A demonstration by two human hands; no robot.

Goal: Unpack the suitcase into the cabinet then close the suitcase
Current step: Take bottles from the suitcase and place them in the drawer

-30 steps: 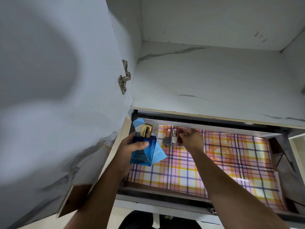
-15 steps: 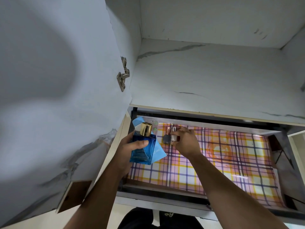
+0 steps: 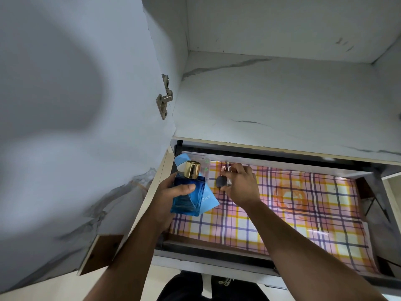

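My left hand (image 3: 168,198) grips a blue perfume bottle (image 3: 187,195) with a gold cap, together with a light blue card or packet (image 3: 208,199) behind it, over the left end of an open drawer (image 3: 366,216). My right hand (image 3: 240,186) is curled over small nail-polish-like bottles (image 3: 223,180) at the drawer's back left and pinches them; a dark round cap shows by my thumb. A plaid pink, yellow and purple liner (image 3: 293,216) covers the drawer bottom. The suitcase is out of view.
The open cabinet door (image 3: 65,127) with its metal hinge (image 3: 165,96) fills the left. A white marbled shelf (image 3: 282,101) lies above the drawer. Dark trousers and a shoe (image 3: 208,287) show below the drawer front.
My right hand pulled back from the drawer's rear edge toward the left and closed over the small bottles. My left hand with the blue bottle barely moved.
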